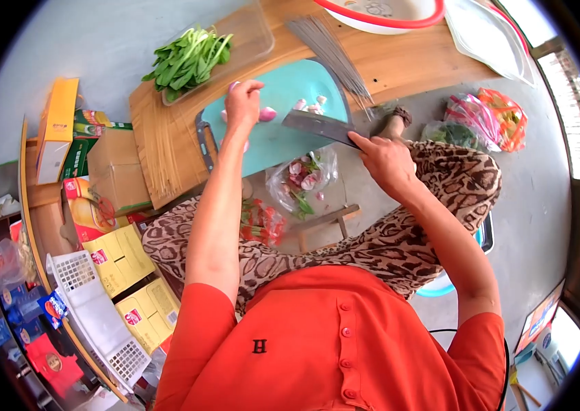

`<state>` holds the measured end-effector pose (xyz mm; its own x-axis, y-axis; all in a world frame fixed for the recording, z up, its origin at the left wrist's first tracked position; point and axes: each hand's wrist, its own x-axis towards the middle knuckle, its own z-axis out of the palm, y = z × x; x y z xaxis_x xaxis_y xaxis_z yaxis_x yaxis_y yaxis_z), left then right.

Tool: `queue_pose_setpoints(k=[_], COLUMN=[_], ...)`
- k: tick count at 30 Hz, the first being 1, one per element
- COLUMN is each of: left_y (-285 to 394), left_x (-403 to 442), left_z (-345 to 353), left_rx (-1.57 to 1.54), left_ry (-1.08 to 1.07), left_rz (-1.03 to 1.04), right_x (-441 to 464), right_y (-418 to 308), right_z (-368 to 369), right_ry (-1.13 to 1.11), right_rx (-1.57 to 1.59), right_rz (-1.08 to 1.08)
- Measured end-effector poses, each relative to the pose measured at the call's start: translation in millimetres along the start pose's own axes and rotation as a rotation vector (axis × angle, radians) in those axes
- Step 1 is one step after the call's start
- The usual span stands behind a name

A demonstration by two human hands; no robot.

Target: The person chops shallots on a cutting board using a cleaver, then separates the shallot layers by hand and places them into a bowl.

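Note:
My right hand [387,164] is closed round the handle of a kitchen cleaver [321,126], its dark blade low over the right side of the turquoise cutting board [273,147]. Above the board's left side, my left hand [243,108] has curled fingers, with a purple shallot [234,85] showing at them, partly hidden. Another purple shallot [267,114] lies on the board just right of that hand. Pale cut shallot pieces [316,105] lie beyond the blade. More purple bits show beside my left wrist, partly covered.
Leafy greens [190,60] sit in a clear plastic tray at the far left. Thin grey sticks [334,55] and a red-rimmed basin [386,15] are on the wooden table [413,58]. Below the board hangs a plastic bag of peelings [304,179]. Bagged produce [485,116] stands at right.

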<state>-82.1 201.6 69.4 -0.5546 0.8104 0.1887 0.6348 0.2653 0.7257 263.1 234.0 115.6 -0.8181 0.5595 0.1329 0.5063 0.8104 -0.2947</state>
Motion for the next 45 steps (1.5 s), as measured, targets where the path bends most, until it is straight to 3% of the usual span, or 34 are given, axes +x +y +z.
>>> queue_pose_setpoints(k=[2, 3, 4, 6, 9, 12, 14, 22, 27, 28, 30, 37, 45], left_y=[-30.5, -41.0, -49.6, -60.5, -72.1, -84.3, -85.1, -88.2, -67.0, -58.0, -38.2, 14.4, 54.3], left_x=[12.0, 18.3, 21.7, 27.7, 40.9, 53.2, 57.9, 76.3, 62.8, 57.7, 47.2, 17.7, -11.7], left_z=[-19.4, -29.1, -38.2, -42.8, -37.7, -24.8, -22.2, -28.8, -39.7, -42.8, -52.3, -63.1, -51.7], left_rx=[-0.001, 0.003, 0.098, 0.195, 0.308, 0.407, 0.385, 0.369, -0.392, -0.390, -0.901, -1.280, -1.233], left_ry=[0.144, 0.153, 0.120, 0.088, -0.028, -0.031, -0.054, -0.274, -0.264, -0.263, -0.256, -0.375, -0.397], left_rz=[-0.098, -0.095, -0.173, -0.252, -0.338, -0.292, -0.291, -0.316, -0.515, -0.515, -0.516, -0.326, -0.245], right_x=[-0.7, -1.2, 2.0, 7.9, 12.5, 14.3, 16.9, 19.9, 19.7, 19.5, 20.6, 22.7, 18.3], right_y=[0.3, 5.9, 3.9, 0.0, -2.4, -8.2, -12.5, -12.6, -11.6, -11.5, -12.2, -10.9, -9.4], right_z=[-2.2, 8.9, 6.8, 1.4, 1.5, 1.8, -1.2, 6.1, 7.4, 8.1, 10.2, 9.9, 6.9], right_ry=[-0.197, -0.199, -0.199, -0.328, -0.379, -0.432, -0.530, -0.527, -0.526, -0.526, -0.523, -0.454, -0.414], right_rx=[0.562, 0.806, 0.808, 1.111, 1.158, 1.178, 1.110, 1.079, 1.107, 1.108, 1.159, 1.192, 1.204], right_rz=[0.303, 0.349, 0.342, 0.541, 0.539, 0.549, 0.541, 0.511, 0.505, 0.504, 0.537, 0.586, 0.595])
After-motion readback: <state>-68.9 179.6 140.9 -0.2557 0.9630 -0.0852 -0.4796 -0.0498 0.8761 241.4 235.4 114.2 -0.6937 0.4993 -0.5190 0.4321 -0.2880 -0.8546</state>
